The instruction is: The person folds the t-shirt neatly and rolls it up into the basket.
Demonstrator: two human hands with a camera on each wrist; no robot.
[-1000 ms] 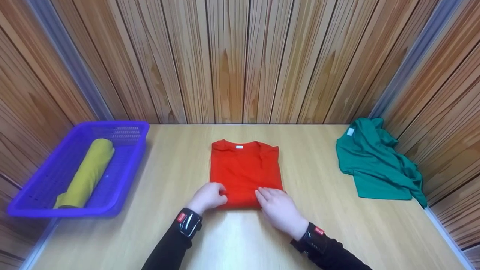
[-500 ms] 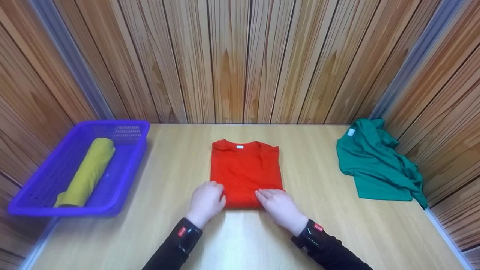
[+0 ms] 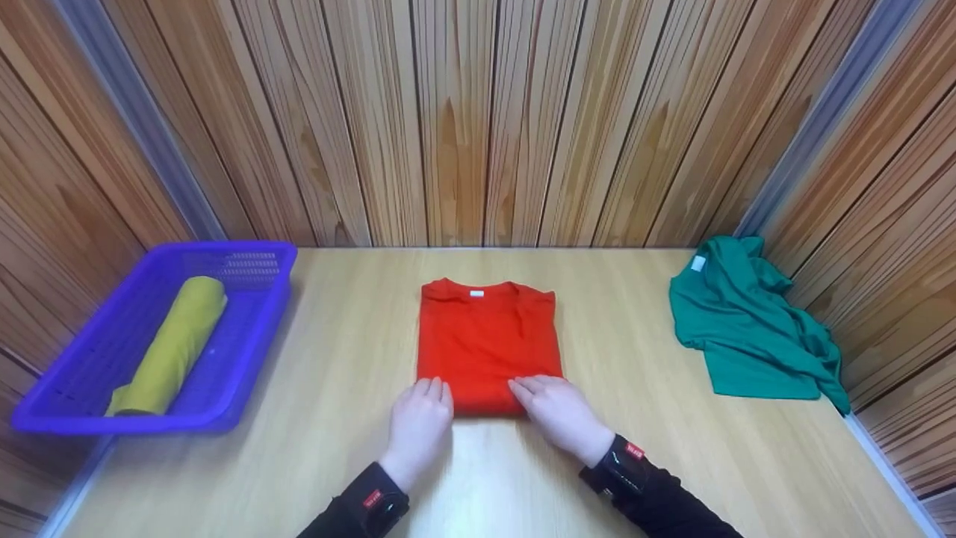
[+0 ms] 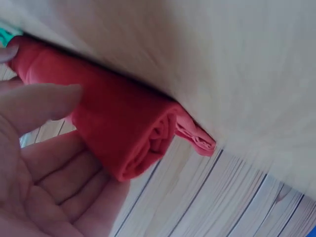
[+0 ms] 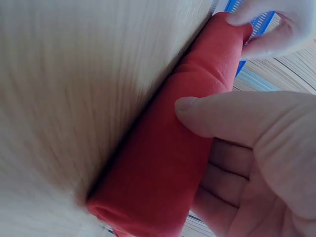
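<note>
A red T-shirt (image 3: pixel 489 329) lies folded in the middle of the table, its neckline and white tag at the far side. Its near edge is rolled up; the left wrist view shows the spiral end of the roll (image 4: pixel 148 140). My left hand (image 3: pixel 422 426) holds the roll's left end, fingers over the top and thumb on the near side. At the right part of the roll, my right hand (image 3: pixel 560 415) grips likewise, with its thumb (image 5: pixel 197 111) against the near face in the right wrist view.
A purple basket (image 3: pixel 258 351) stands at the left, holding a rolled yellow cloth (image 3: pixel 175 340). On the right, a crumpled green shirt (image 3: pixel 747 321) with a white tag lies against the side wall. Wood-patterned walls (image 3: pixel 455 127) bound the table (image 3: pixel 351 314) at the back and sides.
My left hand has shifted along the roll's left end and turned, its wrist now nearer the table's front. My right hand and the T-shirt have hardly moved.
</note>
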